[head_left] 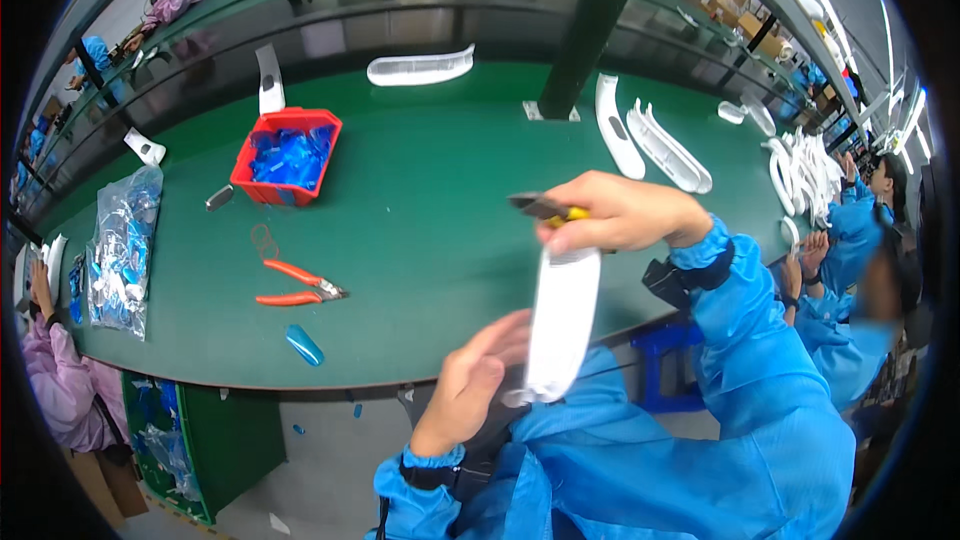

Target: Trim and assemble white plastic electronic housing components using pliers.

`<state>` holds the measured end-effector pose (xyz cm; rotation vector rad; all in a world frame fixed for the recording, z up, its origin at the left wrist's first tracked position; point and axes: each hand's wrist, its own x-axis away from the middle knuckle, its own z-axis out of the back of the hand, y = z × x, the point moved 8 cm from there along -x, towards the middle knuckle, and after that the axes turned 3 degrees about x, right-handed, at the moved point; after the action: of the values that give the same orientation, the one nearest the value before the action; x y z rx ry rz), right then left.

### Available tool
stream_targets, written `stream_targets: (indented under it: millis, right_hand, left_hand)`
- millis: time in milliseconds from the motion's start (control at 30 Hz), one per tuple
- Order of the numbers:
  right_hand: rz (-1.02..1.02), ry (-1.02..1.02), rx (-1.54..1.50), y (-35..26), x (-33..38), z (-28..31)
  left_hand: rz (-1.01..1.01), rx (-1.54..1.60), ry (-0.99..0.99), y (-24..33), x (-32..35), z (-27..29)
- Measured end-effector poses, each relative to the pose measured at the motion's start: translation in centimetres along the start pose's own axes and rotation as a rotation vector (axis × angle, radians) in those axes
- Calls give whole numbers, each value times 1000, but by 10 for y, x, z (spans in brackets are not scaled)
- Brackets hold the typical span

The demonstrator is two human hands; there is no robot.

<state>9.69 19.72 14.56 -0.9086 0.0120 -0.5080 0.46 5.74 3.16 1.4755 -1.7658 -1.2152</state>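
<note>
The left hand (pixel 470 380) grips the lower end of a long white part (pixel 562 325), held above the near edge of the green table (pixel 430 240). The right hand (pixel 615 212) is clenched on yellow-handled cutters (pixel 545 208) at the part's top. On the table: one orange pliers (pixel 295 285), one red bin (pixel 287 155), one clear bag (pixel 122 245), one blue piece (pixel 304 345); nothing lies between these and the hands.

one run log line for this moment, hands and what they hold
left hand: holds lower end of white plastic part | right hand: grips yellow-handled cutters at part's top | table: orange pliers, red bin
</note>
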Motion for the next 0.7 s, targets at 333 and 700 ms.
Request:
stream_targets:
  millis: [333, 700]
  right_hand:
    - [-121, 580, -382, 51, 12, -39]
    - [-120, 690, -702, 48, 26, -104]
  left_hand:
    - [277, 755, 131, -99, 33, -48]
    - [277, 724, 194, -112, 31, -56]
